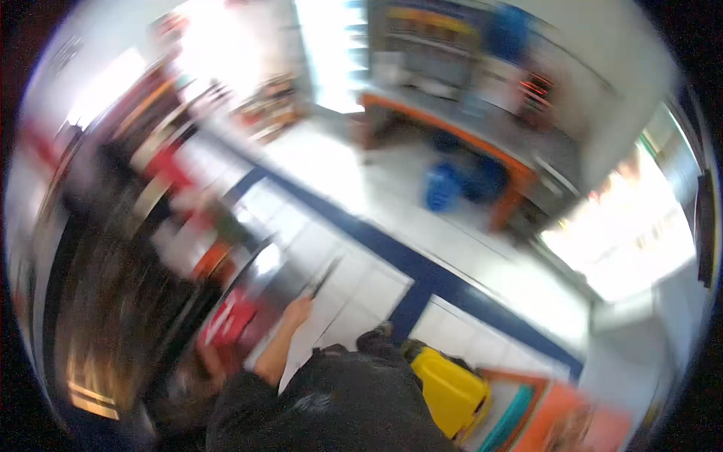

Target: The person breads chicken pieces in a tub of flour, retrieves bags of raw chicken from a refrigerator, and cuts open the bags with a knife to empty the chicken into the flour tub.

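Note:
My left hand [298, 310] reaches out ahead of my dark shirt, its fingers closed around a slim, dark, stick-like tool [327, 274]. The tool points up and away over the tiled floor, and blur hides its exact kind. Just left of this hand is a red item with white marks [230, 318], beside a shiny grey surface [265, 264]. My right hand does not show in the picture.
A yellow plastic case or bin [450, 392] stands close on my right, beside an orange panel [576, 422]. Ahead is a grey-topped table with an orange edge [452, 124], with a blue container [443, 187] under it. A bright display case [629, 222] stands at right. Blurred goods line a left counter.

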Tool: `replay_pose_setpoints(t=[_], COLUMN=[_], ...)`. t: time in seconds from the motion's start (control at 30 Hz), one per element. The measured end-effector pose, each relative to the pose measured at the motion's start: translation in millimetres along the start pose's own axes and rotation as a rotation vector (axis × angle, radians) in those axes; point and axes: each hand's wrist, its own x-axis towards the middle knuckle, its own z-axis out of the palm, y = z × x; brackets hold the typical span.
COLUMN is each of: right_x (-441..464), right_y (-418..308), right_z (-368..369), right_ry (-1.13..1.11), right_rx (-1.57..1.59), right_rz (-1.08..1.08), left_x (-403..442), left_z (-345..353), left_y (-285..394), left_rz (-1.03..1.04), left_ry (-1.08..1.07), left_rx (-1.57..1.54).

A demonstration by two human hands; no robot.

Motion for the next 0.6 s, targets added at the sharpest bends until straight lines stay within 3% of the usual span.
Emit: replay_pose_setpoints(t=[0.03,0.07,0.1,0.13,0.2,0.23,0.27,0.33,0.43,0.53,0.6], right_x=[12,24,39,52,81,48,59,52,99,121,163], right_y=[4,0,-6,-19,-50,-113,-134,-191,-206,-195,-130], right_z=[7,15,22,28,26,15,10,-2,-32,-39,-13], right_ry=[0.018,0.045,0.085,0.142,0.327,0.338,0.502,0.612,0.729,0.689,0.858], right_rx=[0.029,0.051,0.059,0.073,0.096,0.13,-0.012,0.029,0.236,0.346,0.492], right_rz=[-0.031,-0.087,-0.159,-0.243,-0.417,-0.276,-0.333,-0.279,-0.151,0.113,0.172], left_x=[22,56,64,92,121,143,170,223,301,377,427], left_z=[22,73,65,103,105,108,111,116,120,119,126], left_y=[5,-24,3,-29,19,44,71,124,201,271,334], left_rz=[-0.001,0.122,-0.138,-0.111,-0.079,-0.036,0.016,0.112,0.194,0.295,0.376], left_ry=[0.072,0.182,-0.156,-0.207,-0.388,-0.446,-0.494,-0.56,-0.619,-0.647,-0.665], left_rx=[-0.118,-0.02,-0.173,-0.208,-0.023,0.052,0.114,0.203,0.294,0.388,0.443])
